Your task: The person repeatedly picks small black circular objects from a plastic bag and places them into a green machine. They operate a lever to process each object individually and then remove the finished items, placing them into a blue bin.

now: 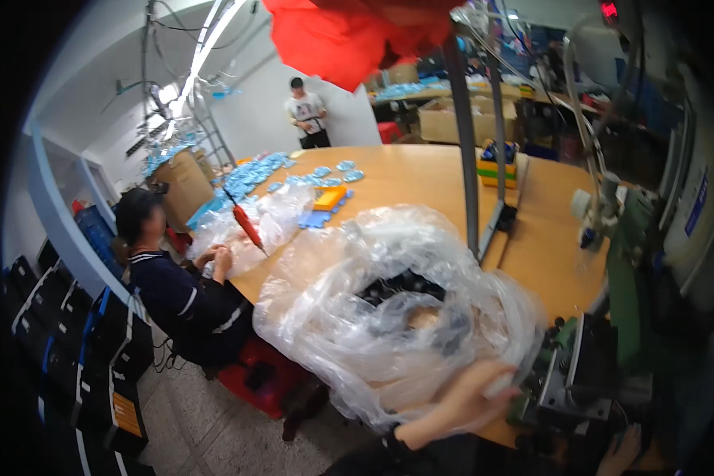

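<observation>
My left hand (464,399) reaches across the near right edge of a large clear plastic bag (325,333), fingers stretched toward the machine and somewhat blurred. It appears to hold nothing. Inside the bag's opening lie small black parts (404,287); their kind is too blurred to tell. At the lower right edge, my right hand (621,452) is partly in view beside the machine, with its visible fingers extended. A green and black bench machine (587,365) with metal blocks stands to the right of the bag.
A seated person (186,293) works at the left with a second plastic bag (282,214), under a hanging red electric screwdriver (247,226). Blue packets (254,174) and an orange block (330,198) lie on the wooden table (404,170). A metal post (466,151) rises behind the bag.
</observation>
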Motion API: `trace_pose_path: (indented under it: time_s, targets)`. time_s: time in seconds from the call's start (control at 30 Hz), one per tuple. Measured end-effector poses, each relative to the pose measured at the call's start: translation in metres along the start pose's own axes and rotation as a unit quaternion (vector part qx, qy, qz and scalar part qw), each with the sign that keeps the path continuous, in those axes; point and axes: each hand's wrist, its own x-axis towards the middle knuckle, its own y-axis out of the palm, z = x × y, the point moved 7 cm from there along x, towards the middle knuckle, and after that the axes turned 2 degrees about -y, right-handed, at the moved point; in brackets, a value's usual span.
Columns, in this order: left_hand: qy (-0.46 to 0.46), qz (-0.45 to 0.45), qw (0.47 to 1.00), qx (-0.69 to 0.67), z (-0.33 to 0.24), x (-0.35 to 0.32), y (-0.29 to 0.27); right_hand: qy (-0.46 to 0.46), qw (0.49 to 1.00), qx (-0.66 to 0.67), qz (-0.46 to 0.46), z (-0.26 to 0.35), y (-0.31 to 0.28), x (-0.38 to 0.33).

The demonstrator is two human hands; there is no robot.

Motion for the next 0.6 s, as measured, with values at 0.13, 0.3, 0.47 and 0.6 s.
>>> trace_pose_path:
  time_s: [0.13,0.3,0.47,0.6]
  targets:
    - [-0.074,-0.089,0.991,0.073,0.049,-0.008,-0.055,0.158,0.972,-0.009,0.172,-0.045,0.056,-0.03]
    - [-0.102,-0.073,0.973,0.194,0.1,0.006,-0.086,0.215,0.954,0.194,0.076,-0.022,0.018,-0.018]
    - [-0.051,-0.209,0.928,0.303,0.103,0.043,-0.117,0.2,0.917,0.344,-0.013,0.004,-0.032,0.015]
    - [-0.12,-0.114,0.922,0.349,0.184,0.065,-0.132,0.162,0.903,0.397,0.036,0.035,-0.033,0.034]
